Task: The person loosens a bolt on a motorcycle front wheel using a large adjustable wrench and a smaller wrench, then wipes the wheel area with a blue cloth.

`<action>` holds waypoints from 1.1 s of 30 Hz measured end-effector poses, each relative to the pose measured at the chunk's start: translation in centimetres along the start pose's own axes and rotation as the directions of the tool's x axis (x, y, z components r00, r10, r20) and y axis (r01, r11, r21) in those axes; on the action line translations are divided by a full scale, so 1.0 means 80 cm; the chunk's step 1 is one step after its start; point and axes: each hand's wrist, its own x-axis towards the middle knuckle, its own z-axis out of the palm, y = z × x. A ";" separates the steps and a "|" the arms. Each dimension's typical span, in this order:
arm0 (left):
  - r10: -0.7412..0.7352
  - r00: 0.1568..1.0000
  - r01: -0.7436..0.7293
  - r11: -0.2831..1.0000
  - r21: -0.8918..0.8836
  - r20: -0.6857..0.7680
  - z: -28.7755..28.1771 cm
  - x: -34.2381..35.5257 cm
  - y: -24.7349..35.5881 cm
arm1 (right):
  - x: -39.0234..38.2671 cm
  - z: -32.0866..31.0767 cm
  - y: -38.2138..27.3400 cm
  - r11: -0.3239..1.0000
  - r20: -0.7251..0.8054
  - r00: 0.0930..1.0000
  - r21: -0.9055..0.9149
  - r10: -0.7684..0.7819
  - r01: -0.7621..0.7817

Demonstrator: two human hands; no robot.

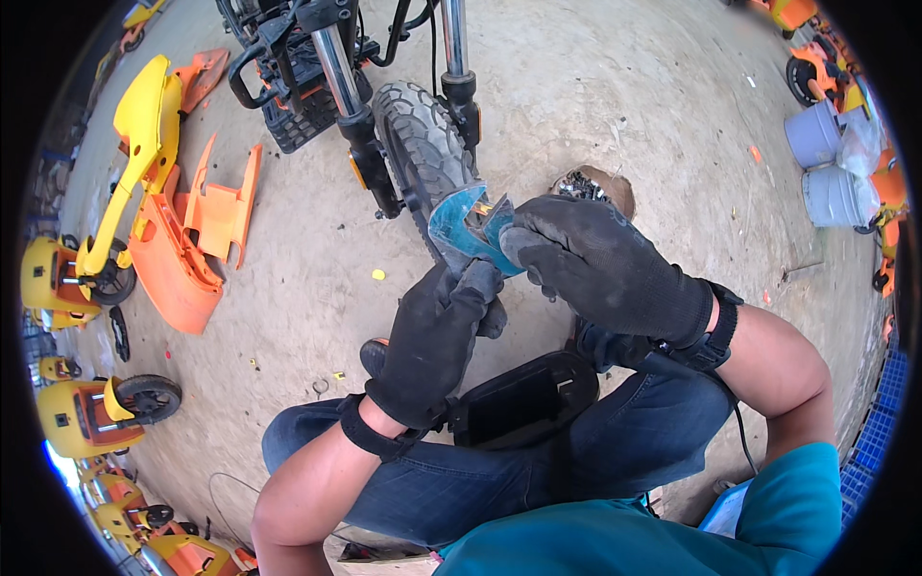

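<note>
Nearest, at lower edge: teal shirt (624, 542) and, just beyond, blue jeans (615, 437) over bent knees. Noted between the knees: black oblong part (585, 381) with rounded outline, exact kind not clear. Next outward: left hand (432, 336) in a black knitted glove, grip clamped with thumb and fingers on the lower edge of a curved teal piece (456, 219). Opposite: right hand (600, 259), likewise gloved, grip pinched together on the right end of the same piece. Position of teal piece: raised between both hands, in front of the lower part of a knobbly front tyre (423, 134); contact with tyre, cannot tell. Logged on the concrete floor (653, 77), left of the hands: small yellow fragment (378, 275). Beyond the right hand: shallow hole (619, 187) with small dark pieces inside. Either side of the tyre: fork legs (336, 72), upper tubes bright metal. Off to the left: orange panels (173, 269), touching a long yellow panel (149, 115). Far right: two pale buckets (830, 197), one beside the other. Along the left rim: yellow scooters (72, 418)
</note>
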 end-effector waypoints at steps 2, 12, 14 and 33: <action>-0.002 1.000 0.002 1.000 -0.006 0.010 -0.001 -0.001 -0.001 | -0.001 0.002 0.002 1.000 -0.010 1.000 0.000 -0.008 0.008; 0.060 0.998 -0.061 0.998 -0.017 -0.030 0.004 0.000 -0.002 | 0.001 0.005 0.005 0.998 -0.032 0.999 -0.043 -0.040 0.039; 0.038 0.999 -0.038 0.999 -0.001 -0.004 0.002 -0.002 -0.001 | 0.002 0.005 0.004 0.998 -0.012 0.999 -0.037 -0.045 0.044; 0.100 0.992 -0.102 0.995 0.022 0.079 -0.004 -0.001 -0.008 | 0.005 -0.012 0.005 0.882 0.121 0.946 -0.342 -0.301 0.325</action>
